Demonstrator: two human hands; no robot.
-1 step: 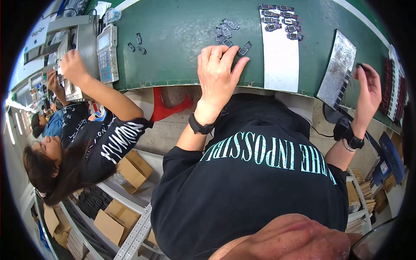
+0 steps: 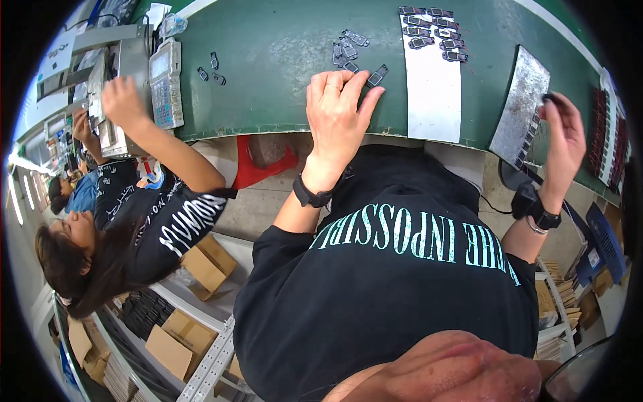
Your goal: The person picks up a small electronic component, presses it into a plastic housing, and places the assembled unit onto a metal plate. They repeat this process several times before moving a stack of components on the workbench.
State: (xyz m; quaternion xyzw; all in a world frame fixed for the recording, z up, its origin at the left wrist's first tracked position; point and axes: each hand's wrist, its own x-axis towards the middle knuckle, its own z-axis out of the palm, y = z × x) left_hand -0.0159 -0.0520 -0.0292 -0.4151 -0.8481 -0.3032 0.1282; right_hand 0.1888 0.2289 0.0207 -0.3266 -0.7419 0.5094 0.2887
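My left hand (image 2: 335, 107) rests on the green worktable, thumb apart from the fingers. Its fingertips are beside a small black rectangular part with a framed window (image 2: 378, 76), perhaps touching it. A loose cluster of similar parts (image 2: 348, 47) lies just beyond. At the right, my right hand (image 2: 566, 130) pinches a small black piece (image 2: 550, 98) between thumb and fingers, over the right edge of a grey metal plate (image 2: 521, 94). Small dark pieces (image 2: 529, 144) sit in a row along that plate's edge.
A white strip (image 2: 434, 100) between my hands carries two columns of black parts (image 2: 453, 44) at its far end. Racked dark red pieces (image 2: 606, 137) stand far right. At the left, a co-worker's hand (image 2: 124, 104) is near a keypad device (image 2: 166, 84).
My right hand has moved slightly left with the black piece, closer to the metal plate. The co-worker's raised hand has shifted a little right. My left hand stays almost in place.
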